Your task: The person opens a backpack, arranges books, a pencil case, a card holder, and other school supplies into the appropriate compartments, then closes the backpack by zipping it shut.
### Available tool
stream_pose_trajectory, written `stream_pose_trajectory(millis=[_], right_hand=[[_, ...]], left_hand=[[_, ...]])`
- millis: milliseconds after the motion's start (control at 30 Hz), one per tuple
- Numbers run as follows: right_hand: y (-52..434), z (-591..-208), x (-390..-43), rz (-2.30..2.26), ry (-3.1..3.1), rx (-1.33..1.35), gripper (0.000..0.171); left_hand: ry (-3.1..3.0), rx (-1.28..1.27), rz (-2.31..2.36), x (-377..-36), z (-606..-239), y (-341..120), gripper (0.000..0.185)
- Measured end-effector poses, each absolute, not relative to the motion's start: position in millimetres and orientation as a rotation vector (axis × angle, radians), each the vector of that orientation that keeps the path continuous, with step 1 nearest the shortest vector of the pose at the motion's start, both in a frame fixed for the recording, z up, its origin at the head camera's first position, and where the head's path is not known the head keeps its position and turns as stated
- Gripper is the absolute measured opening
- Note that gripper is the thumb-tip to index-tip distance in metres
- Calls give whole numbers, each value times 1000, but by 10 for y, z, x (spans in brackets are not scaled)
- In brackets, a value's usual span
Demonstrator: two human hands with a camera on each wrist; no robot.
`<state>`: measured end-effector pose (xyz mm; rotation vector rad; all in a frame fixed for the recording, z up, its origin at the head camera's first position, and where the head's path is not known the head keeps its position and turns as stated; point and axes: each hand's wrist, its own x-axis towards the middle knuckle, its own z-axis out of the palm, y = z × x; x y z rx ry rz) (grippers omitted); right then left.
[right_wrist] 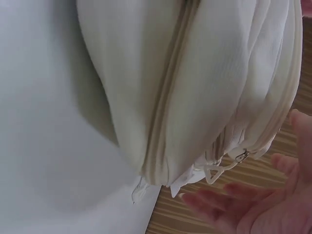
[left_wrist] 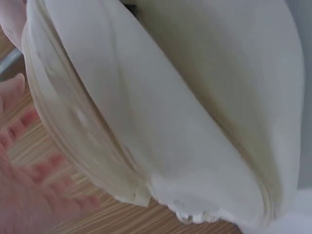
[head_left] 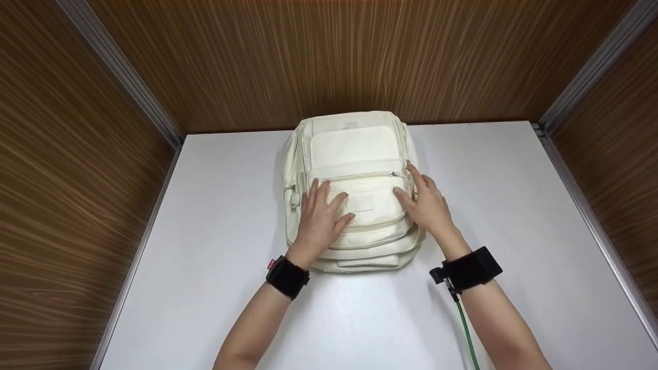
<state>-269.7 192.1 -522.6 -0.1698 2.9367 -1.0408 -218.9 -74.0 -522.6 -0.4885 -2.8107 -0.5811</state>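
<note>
A cream backpack (head_left: 354,149) lies on the white table with its front pockets facing up. Over the lower left of its front pocket, my left hand (head_left: 320,218) has its fingers spread. My right hand (head_left: 429,205) is at the bag's right side, thumb over the front and fingers reaching along the edge. Near that hand a metal zipper pull (head_left: 394,174) sits at the end of a closed horizontal zipper. In the right wrist view, relaxed fingers are near a light triangular ring (right_wrist: 213,174) on the bag's side. The left wrist view shows spread fingers beside the layered pockets.
The white table (head_left: 221,205) is bordered by wood-grain panels (head_left: 308,61) at the back and both sides, with metal rails at the corners. Each wrist wears a black strap (head_left: 288,277), and a green cable (head_left: 467,329) hangs from the right one.
</note>
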Motion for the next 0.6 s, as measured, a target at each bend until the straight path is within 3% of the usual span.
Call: stream_pose_trajectory(millis=[167,600], right_hand=[[1856,-5257,-2473,-966,2821,-193,84],[1784,-5324,-2551,-899,2782,-221,80]], left_hand=[[-2959,-227,-712,-2178,-5276,-796,76],[-3064,-256,-928,-2357,-5289,-874,75]])
